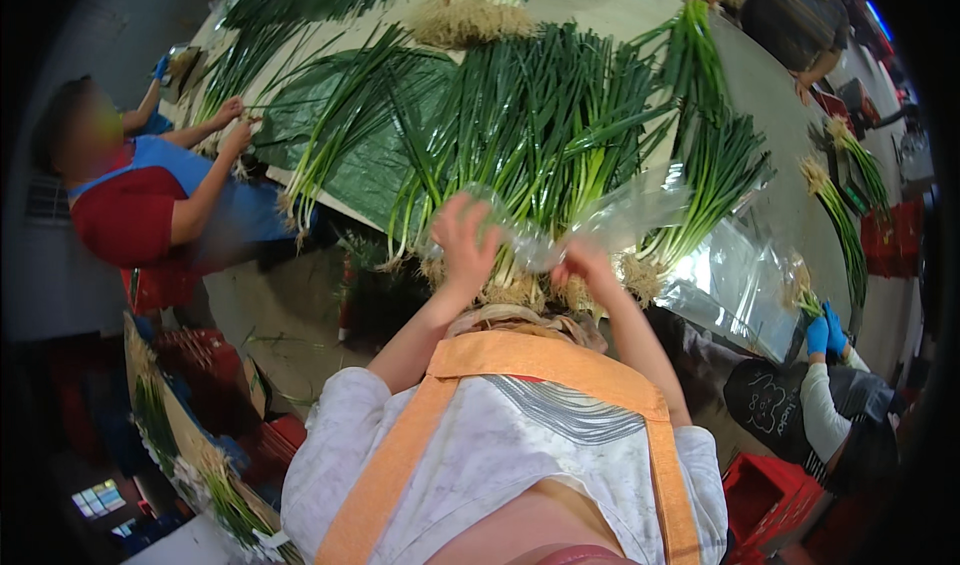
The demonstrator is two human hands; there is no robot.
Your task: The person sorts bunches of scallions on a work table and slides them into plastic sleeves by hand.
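A thick bed of scallion-like greens (525, 129) lies before me, leaves away from me and pale roots (517, 292) at the near edge. Clear plastic film (536, 248), perhaps a bag, stretches across their lower stems between my two hands. My right hand (589, 268) is curled on the film's right part, close above the roots. My left hand (466, 242) is raised at the film's left part, fingers spread and blurred by motion. Whether it grips the film I cannot tell.
A large root bundle (472, 21) lies at the table's far side. Green sheeting (360, 145) lies left; flat clear plastic bags (735, 287) lie right. Co-workers handle stalks at the left, far right and near right. A red crate (776, 501) stands by my right side.
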